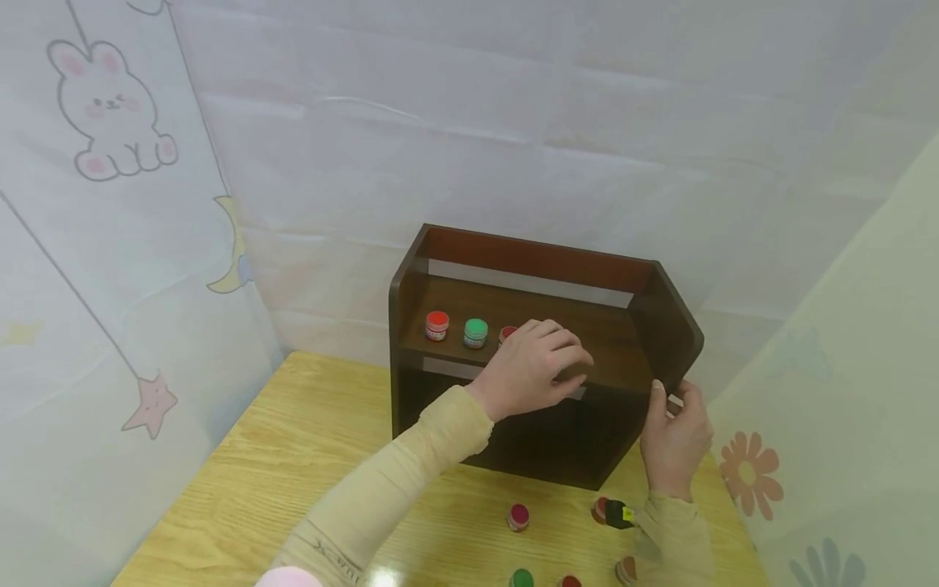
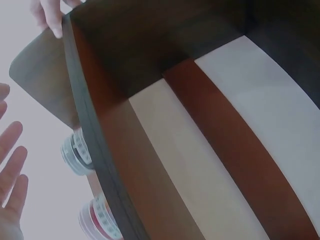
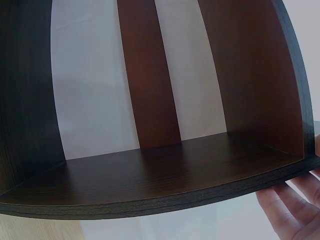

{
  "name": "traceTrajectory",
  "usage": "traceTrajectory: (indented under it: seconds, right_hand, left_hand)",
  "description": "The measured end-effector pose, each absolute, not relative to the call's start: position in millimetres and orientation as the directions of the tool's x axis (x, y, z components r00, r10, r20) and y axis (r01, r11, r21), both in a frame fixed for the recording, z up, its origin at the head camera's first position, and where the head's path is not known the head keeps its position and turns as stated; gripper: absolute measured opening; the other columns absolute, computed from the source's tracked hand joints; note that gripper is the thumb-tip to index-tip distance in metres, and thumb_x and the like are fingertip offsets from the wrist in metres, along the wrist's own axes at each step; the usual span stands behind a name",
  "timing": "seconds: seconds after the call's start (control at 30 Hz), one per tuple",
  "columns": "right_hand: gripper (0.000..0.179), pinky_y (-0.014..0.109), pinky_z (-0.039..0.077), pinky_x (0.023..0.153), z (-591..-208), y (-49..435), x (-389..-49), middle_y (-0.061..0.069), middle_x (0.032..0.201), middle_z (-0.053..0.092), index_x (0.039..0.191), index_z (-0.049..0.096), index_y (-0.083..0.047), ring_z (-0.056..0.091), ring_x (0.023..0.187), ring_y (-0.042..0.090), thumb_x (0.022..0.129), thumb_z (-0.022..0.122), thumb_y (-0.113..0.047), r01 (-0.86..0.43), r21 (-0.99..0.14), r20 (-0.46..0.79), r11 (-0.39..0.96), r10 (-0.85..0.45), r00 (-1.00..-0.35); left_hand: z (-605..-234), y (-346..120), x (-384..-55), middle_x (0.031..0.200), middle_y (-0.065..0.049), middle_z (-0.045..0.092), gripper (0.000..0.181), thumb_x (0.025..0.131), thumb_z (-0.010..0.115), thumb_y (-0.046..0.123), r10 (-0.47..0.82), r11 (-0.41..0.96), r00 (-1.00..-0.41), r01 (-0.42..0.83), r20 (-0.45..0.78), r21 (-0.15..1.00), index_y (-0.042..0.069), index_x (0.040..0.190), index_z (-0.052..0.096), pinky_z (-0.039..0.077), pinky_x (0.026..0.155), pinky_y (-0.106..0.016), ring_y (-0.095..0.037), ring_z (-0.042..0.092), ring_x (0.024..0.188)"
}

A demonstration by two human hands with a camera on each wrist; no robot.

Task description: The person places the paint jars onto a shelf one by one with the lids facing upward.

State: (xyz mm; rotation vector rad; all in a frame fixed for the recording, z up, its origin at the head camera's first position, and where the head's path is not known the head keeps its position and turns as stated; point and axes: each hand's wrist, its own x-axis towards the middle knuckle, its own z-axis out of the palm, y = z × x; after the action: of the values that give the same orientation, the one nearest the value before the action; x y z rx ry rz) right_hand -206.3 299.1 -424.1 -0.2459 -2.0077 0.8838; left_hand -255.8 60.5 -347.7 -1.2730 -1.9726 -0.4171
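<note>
A dark brown wooden shelf rack [image 1: 539, 249] stands on the table. On its upper board are a jar with an orange-red lid [image 1: 437, 325], a jar with a green lid [image 1: 475, 333] and a dark red jar [image 1: 506, 334] partly covered by my left hand [image 1: 534, 367]. That hand hovers over the board's front edge; its fingers [image 2: 11, 170] look spread and hold nothing in the left wrist view. My right hand [image 1: 676, 436] grips the front edge of the rack's right side panel, thumb in front. Its fingers [image 3: 280, 210] show below the panel in the right wrist view.
In front of the rack, on the wood-grain table [image 1: 315, 424], stand jars with magenta [image 1: 518, 516], green [image 1: 522, 578], red [image 1: 569, 581] and brown [image 1: 626, 569] lids. A reddish jar [image 1: 600, 510] is partly hidden by a black device at my right wrist. Printed cloth hangs around the table.
</note>
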Motion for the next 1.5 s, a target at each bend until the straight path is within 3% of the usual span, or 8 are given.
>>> traceTrajectory:
  seconds: [0.17, 0.3, 0.7, 1.17, 1.3, 1.5]
  right_hand:
    - [0.031, 0.002, 0.033, 0.073, -424, 299, -206, 0.022, 0.114, 0.069, 0.114, 0.064, 0.006, 0.071, 0.090, 0.041, 0.103, 0.063, -0.023, -0.158, -0.668, 0.660, 0.728, 0.481, -0.577]
    - [0.032, 0.002, 0.031, 0.073, -424, 299, -206, 0.022, 0.114, 0.069, 0.114, 0.064, 0.006, 0.071, 0.091, 0.041, 0.103, 0.063, -0.023, -0.152, -0.670, 0.657, 0.727, 0.484, -0.578]
    - [0.031, 0.006, 0.034, 0.073, -424, 299, -207, 0.022, 0.113, 0.069, 0.113, 0.064, 0.006, 0.071, 0.090, 0.041, 0.103, 0.062, -0.024, -0.161, -0.675, 0.655, 0.720, 0.485, -0.579]
    - [0.030, 0.004, 0.033, 0.073, -424, 299, -207, 0.022, 0.112, 0.069, 0.112, 0.064, 0.006, 0.071, 0.091, 0.040, 0.103, 0.062, -0.023, -0.150, -0.679, 0.648, 0.718, 0.492, -0.582]
    - [0.031, 0.004, 0.033, 0.073, -423, 299, -207, 0.022, 0.113, 0.068, 0.113, 0.064, 0.005, 0.071, 0.091, 0.040, 0.103, 0.062, -0.024, -0.151, -0.681, 0.645, 0.717, 0.489, -0.588]
    - [0.031, 0.004, 0.034, 0.073, -423, 298, -207, 0.021, 0.113, 0.069, 0.113, 0.065, 0.005, 0.071, 0.091, 0.040, 0.103, 0.062, -0.024, -0.155, -0.678, 0.648, 0.718, 0.485, -0.587]
  left_hand:
    - [-353, 63, -246, 0.094, 0.009, 0.072, 0.008, 0.094, 0.072, 0.024, 0.656, 0.391, -0.170, 0.910, 0.735, -0.139, 0.019, 0.099, 0.077, 0.046, 0.078, -0.018, -0.009, 0.062, 0.083]
    - [-360, 61, -240, 0.085, 0.010, 0.069, 0.006, 0.095, 0.070, 0.022, 0.665, 0.366, -0.182, 0.925, 0.724, -0.103, 0.019, 0.094, 0.075, 0.044, 0.066, -0.013, -0.003, 0.058, 0.070]
    - [-387, 34, -233, 0.080, 0.013, 0.067, 0.003, 0.094, 0.071, 0.020, 0.617, 0.394, -0.308, 0.918, 0.724, 0.054, 0.022, 0.093, 0.072, 0.038, 0.057, -0.011, 0.003, 0.050, 0.060]
    - [-448, -11, -216, 0.080, 0.015, 0.065, 0.005, 0.097, 0.069, 0.023, 0.579, 0.464, -0.582, 0.811, 0.571, 0.356, 0.021, 0.093, 0.072, 0.041, 0.059, -0.010, 0.002, 0.054, 0.062]
    - [-469, -19, -208, 0.079, 0.016, 0.064, 0.004, 0.095, 0.071, 0.020, 0.591, 0.459, -0.608, 0.794, 0.530, 0.399, 0.022, 0.092, 0.071, 0.042, 0.060, -0.009, -0.001, 0.059, 0.066]
    - [-489, -27, -193, 0.082, 0.015, 0.067, 0.005, 0.093, 0.074, 0.017, 0.634, 0.446, -0.599, 0.800, 0.488, 0.402, 0.022, 0.091, 0.072, 0.040, 0.057, -0.007, 0.008, 0.052, 0.064]
